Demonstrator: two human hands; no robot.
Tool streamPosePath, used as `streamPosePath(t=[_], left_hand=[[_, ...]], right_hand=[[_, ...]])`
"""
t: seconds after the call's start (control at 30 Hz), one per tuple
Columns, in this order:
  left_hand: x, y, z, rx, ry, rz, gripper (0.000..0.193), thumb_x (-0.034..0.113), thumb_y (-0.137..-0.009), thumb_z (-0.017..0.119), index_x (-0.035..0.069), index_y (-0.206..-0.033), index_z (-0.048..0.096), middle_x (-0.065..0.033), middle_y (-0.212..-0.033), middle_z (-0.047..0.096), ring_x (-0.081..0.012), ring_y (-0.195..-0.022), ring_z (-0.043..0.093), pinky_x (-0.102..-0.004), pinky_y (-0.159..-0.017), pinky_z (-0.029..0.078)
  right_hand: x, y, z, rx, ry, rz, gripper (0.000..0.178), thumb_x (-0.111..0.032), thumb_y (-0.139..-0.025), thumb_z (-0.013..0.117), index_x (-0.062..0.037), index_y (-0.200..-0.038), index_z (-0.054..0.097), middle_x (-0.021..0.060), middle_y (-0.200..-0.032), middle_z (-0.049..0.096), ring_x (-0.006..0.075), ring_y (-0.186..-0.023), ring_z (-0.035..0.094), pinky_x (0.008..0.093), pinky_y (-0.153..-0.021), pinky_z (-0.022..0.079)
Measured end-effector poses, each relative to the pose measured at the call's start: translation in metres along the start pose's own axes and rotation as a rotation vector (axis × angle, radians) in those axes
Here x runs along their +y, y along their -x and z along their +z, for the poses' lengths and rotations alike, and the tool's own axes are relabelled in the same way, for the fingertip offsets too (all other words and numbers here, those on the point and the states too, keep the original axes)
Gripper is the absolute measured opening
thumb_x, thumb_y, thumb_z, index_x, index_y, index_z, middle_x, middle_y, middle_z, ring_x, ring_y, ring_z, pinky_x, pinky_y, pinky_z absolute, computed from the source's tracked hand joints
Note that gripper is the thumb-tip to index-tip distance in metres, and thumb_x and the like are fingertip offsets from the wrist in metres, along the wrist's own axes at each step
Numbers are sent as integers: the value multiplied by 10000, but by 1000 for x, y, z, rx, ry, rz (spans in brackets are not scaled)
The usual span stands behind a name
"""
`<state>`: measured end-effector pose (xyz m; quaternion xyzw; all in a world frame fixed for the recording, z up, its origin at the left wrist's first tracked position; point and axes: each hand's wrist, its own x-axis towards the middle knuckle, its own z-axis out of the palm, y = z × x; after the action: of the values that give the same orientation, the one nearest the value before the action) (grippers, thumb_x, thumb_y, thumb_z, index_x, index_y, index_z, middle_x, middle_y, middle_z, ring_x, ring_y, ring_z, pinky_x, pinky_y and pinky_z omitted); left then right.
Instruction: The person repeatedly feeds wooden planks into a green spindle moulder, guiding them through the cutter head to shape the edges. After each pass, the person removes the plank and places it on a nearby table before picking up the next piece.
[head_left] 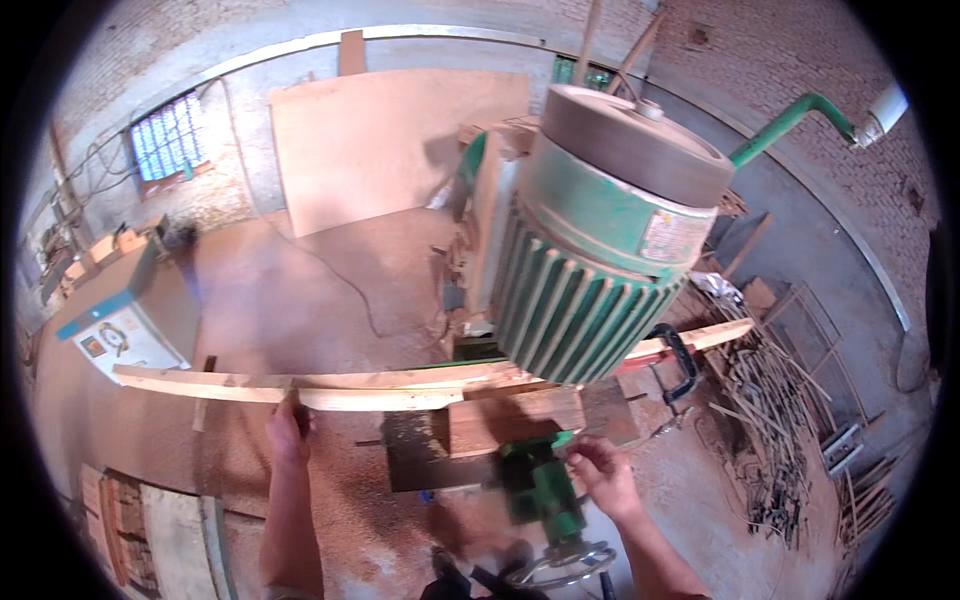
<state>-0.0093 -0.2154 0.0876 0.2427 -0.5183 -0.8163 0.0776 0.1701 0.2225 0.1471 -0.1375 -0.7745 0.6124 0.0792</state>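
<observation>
A long pale wooden plank [370, 398] runs across the machine from far left to right, passing below a big green ribbed motor [590, 290]. My left hand [288, 428] is closed on the plank's near edge, left of the machine table. A shorter wooden block [515, 420] lies against the plank, just under the motor. Beside the green machine bracket [540, 480], my right hand [603, 474] has its fingers curled together near the bracket's upper end. Whatever it pinches, if anything, cannot be made out. Below the bracket is a metal handwheel [563, 566].
A black clamp [680, 365] grips the machine's right side. A heap of thin wood offcuts [765, 430] covers the right floor. Stacked boards [160, 530] lie at lower left, a blue-and-white machine cabinet [130, 325] stands farther left, and a large panel [390, 140] leans on the wall.
</observation>
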Motion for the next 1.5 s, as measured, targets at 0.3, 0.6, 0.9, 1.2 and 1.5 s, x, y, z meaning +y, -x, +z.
streamPosePath(t=[0.3,0.6,0.9,1.2,1.5], left_hand=[[125,139,51,-208,-783,934,447,150,-794,689,-33,-1181,560,-68,-818,629,-150,-682,594,-277,-606,498],[37,130,-24,119,-1029,880,645,296,-885,659,-20,-1377,384,-178,-1186,562,-303,-1132,549,-371,-889,502],[-23,65,-35,-247,264,-162,274,315,-958,549,47,-1007,580,-100,-808,653,-191,-651,646,-262,-591,567],[-45,-1,17,-202,68,-139,304,317,-927,601,89,-1127,587,-33,-904,667,-126,-723,637,-233,-624,556],[-72,-25,23,-134,-35,-175,299,296,-927,612,63,-1113,589,-45,-877,663,-123,-689,636,-204,-564,547]], right_hand=[[-96,-6,220,-443,414,-532,869,-405,-809,707,-99,-1456,215,209,-1382,419,330,-1096,579,397,-936,503],[-36,-21,230,-288,-1033,399,288,-236,-906,647,-97,-1131,531,50,-1104,605,204,-1023,607,442,-835,566],[-13,-51,207,-330,-895,613,404,-346,-924,613,-77,-1203,500,62,-1089,590,194,-1005,589,394,-852,533],[-49,8,127,-593,-602,329,601,-310,-946,587,30,-1386,360,126,-1137,619,181,-977,618,305,-817,525],[-37,70,-18,-274,-470,183,233,-143,-967,543,46,-1087,610,85,-971,665,140,-885,630,278,-788,519]])
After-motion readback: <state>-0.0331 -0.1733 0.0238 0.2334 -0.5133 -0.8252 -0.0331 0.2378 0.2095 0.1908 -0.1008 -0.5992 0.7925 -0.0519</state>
